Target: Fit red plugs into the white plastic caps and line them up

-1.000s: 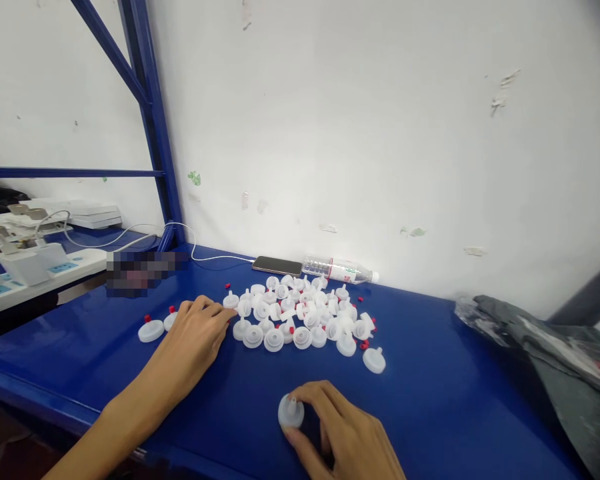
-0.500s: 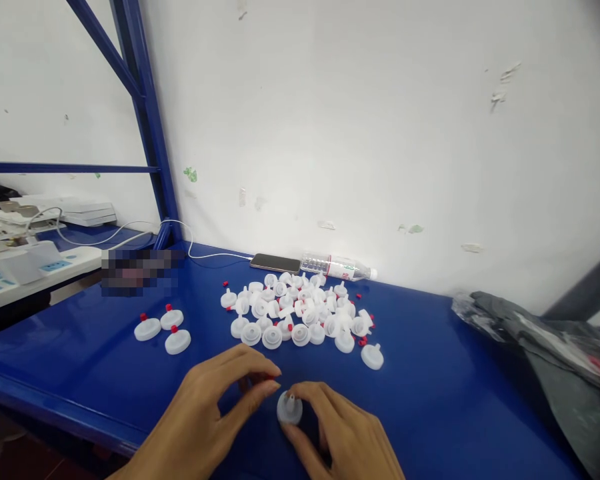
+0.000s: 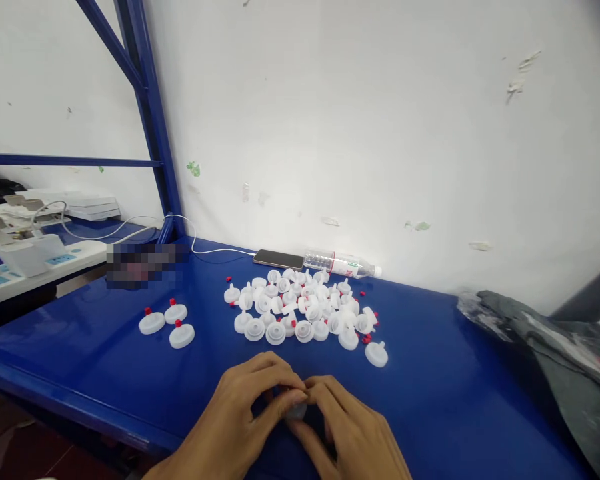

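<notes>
My right hand [image 3: 355, 427] grips the rim of a white nozzle cap [image 3: 297, 411] low over the blue table, mostly covered by fingers. My left hand [image 3: 250, 407] is closed in a pinch right at the top of that cap, fingertips meeting those of the right hand. The small red tip cap in its pinch is hidden now. Ahead lies a pile of white nozzle caps [image 3: 304, 331], some upright, some upside down, with small red tip caps [image 3: 367, 339] scattered among them. To the left, three white nozzle caps [image 3: 181, 337] stand upright, each with a red tip.
Behind the pile a phone [image 3: 279, 259] on a white cable and a clear plastic bottle [image 3: 343, 264] lie along the wall. A grey bag [image 3: 545, 360] covers the right side of the table [image 3: 430, 387]. A white power strip [image 3: 87, 254] is at far left.
My left hand has moved right, bringing the red tip cap onto the nozzle of the white cap. The right hand keeps its grip. The view has shifted slightly.
</notes>
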`<action>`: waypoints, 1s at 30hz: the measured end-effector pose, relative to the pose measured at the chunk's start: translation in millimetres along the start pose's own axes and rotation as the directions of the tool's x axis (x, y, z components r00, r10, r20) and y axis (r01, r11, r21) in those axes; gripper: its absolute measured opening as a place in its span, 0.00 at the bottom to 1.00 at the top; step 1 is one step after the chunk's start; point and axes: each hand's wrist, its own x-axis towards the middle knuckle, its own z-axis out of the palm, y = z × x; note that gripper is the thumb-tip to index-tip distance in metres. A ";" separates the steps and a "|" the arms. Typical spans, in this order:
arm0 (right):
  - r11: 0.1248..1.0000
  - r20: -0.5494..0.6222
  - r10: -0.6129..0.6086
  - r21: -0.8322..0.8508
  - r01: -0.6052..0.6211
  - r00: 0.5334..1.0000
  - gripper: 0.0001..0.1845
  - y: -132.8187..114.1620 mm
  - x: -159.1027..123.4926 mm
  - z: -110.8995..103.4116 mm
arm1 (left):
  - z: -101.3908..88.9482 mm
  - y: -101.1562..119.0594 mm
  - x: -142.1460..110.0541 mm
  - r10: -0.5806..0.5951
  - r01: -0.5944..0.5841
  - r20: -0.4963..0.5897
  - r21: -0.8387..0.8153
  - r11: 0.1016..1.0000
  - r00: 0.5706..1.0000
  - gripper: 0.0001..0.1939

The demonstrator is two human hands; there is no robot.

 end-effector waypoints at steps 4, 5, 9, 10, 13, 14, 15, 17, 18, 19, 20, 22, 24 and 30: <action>0.999 -0.013 0.035 0.013 -0.034 0.999 0.15 -1.2 -0.5 1.2 | 1.7 -2.1 -2.3 0.023 -0.023 -0.016 0.034 0.999 1.000 0.08; 0.998 -0.033 0.053 0.017 -0.052 0.998 0.17 -2.0 -0.4 1.9 | 1.8 -2.7 -2.8 0.032 -0.031 -0.016 0.056 0.998 0.999 0.08; 0.991 -0.113 0.135 0.018 -0.134 0.984 0.25 -6.1 -0.1 4.2 | -5.5 -5.6 -3.3 0.053 -0.043 -0.047 0.205 0.978 0.997 0.08; 0.989 -0.119 0.148 0.013 -0.147 0.982 0.26 -7.0 0.1 4.5 | -10.6 -6.9 -3.0 0.055 -0.035 -0.069 0.261 0.965 0.996 0.08; 0.987 -0.123 0.156 -0.007 -0.158 0.980 0.27 -8.4 0.2 4.7 | -34.1 -14.6 -1.4 0.071 0.021 -0.176 0.471 0.882 0.982 0.11; 0.988 -0.124 0.152 -0.008 -0.154 0.980 0.26 -8.5 0.1 4.9 | -43.9 -18.3 -0.6 0.074 0.055 -0.211 0.547 0.835 0.975 0.12; 0.989 -0.126 0.149 -0.004 -0.150 0.981 0.25 -8.5 -0.1 5.3 | -54.0 -22.5 0.4 0.089 0.082 -0.240 0.617 0.782 0.967 0.14; 0.989 -0.127 0.146 0.012 -0.145 0.981 0.24 -8.2 -0.5 6.4 | -72.9 -30.8 2.7 0.095 0.137 -0.266 0.733 0.666 0.959 0.16; 0.989 -0.126 0.146 0.018 -0.145 0.981 0.23 -8.1 -0.6 6.8 | -80.9 -34.5 4.0 0.073 0.168 -0.266 0.773 0.612 0.961 0.16; 0.989 -0.125 0.145 0.020 -0.144 0.981 0.22 -7.9 -0.7 7.0 | -87.6 -37.4 5.2 0.042 0.207 -0.279 0.797 0.567 0.959 0.17; 0.990 -0.123 0.144 0.021 -0.143 0.982 0.20 -7.6 -0.7 6.7 | -92.8 -39.4 6.4 0.010 0.245 -0.295 0.813 0.528 0.956 0.17; 0.989 -0.122 0.147 0.039 -0.143 0.982 0.17 -6.5 -0.6 3.6 | -99.5 -41.1 8.6 -0.042 0.290 -0.306 0.835 0.468 0.951 0.18; 0.986 -0.132 0.157 0.075 -0.148 0.979 0.13 -3.6 -0.5 -3.7 | -102.3 -40.5 10.1 -0.058 0.313 -0.320 0.846 0.431 0.946 0.20; 0.934 -0.304 0.231 -0.197 -0.299 0.924 0.14 25.1 -2.8 -41.3 | -104.1 -37.8 11.2 -0.056 0.357 -0.368 0.836 0.417 0.928 0.23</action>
